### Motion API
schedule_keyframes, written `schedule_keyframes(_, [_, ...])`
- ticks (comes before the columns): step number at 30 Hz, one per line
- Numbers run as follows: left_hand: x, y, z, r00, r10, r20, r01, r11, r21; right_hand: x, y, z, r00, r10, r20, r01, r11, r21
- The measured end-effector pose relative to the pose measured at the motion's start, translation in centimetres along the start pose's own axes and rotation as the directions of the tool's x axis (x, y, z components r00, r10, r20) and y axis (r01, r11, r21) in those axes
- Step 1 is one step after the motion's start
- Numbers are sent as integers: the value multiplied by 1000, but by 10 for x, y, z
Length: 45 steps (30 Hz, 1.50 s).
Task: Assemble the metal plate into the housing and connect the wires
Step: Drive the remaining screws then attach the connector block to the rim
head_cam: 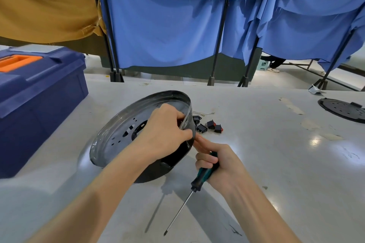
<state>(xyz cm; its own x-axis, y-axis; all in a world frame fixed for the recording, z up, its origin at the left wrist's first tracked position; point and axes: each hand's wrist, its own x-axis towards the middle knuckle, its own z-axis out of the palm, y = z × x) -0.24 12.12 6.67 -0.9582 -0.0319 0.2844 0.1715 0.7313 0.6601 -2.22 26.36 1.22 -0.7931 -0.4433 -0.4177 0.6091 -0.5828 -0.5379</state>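
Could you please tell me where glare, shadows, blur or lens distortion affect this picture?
Head view: overhead lights glare off the table at right; the screwdriver in the right hand casts a thin shadow to its left; the toolbox at left is soft-edged; the curtain poles bow, a wide-angle effect; the housing gripped by the left hand looks sharp.

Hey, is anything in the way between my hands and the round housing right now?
Nothing visible. The left hand grips the housing at its upper rim, and the right hand touches the rim just below with its fingers while holding the screwdriver. The small switches lie on the table behind it, apart.
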Motion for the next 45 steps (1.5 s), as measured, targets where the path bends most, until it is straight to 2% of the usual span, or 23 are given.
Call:
schedule_keyframes(7, [-9,-4,23,999,42,-6,-42,995,94,4,-3,-7,993,25,-119,-33,997,-65])
schedule_keyframes(10, [-12,-9,29,999,33,17,-35,986,161,6,-7,-11,987,83,-140,-109,976,-186])
schedule_keyframes(15, [-22,-16,33,992,12,124,-38,977,211,11,-17,-20,969,124,-212,-218,831,-511])
schedule_keyframes(18, [-29,-17,34,981,24,194,-68,972,226,15,-20,-26,959,157,-237,-270,766,-584])
schedule_keyframes(22, [-41,-18,37,974,32,226,-100,951,293,18,-29,-31,963,116,-243,-250,722,-646])
schedule_keyframes(27, [-50,-20,47,977,-4,214,-66,945,322,14,-50,-37,974,-4,-226,-141,771,-621])
schedule_keyframes(32, [-56,-15,58,981,-31,194,-29,955,296,10,-70,-38,964,-162,-211,61,907,-417])
schedule_keyframes(34, [-56,-8,53,967,-76,242,26,978,206,5,-81,-37,957,-226,-183,164,939,-301])
schedule_keyframes(37, [-43,-11,33,893,-149,425,157,987,15,-6,-96,-35,938,-315,-142,292,942,-162])
schedule_keyframes(38, [-35,-17,27,892,-125,435,130,991,19,-10,-100,-33,930,-343,-132,327,936,-130])
schedule_keyframes(41, [-19,-31,17,919,51,392,-110,985,131,-21,-107,-21,906,-414,-83,410,910,-69])
schedule_keyframes(43, [-15,-36,22,878,114,465,-208,966,155,-24,-108,-13,896,-441,-52,439,898,-45])
schedule_keyframes(45, [-14,-40,29,852,116,511,-244,951,189,-25,-106,-8,894,-447,-44,446,895,-27])
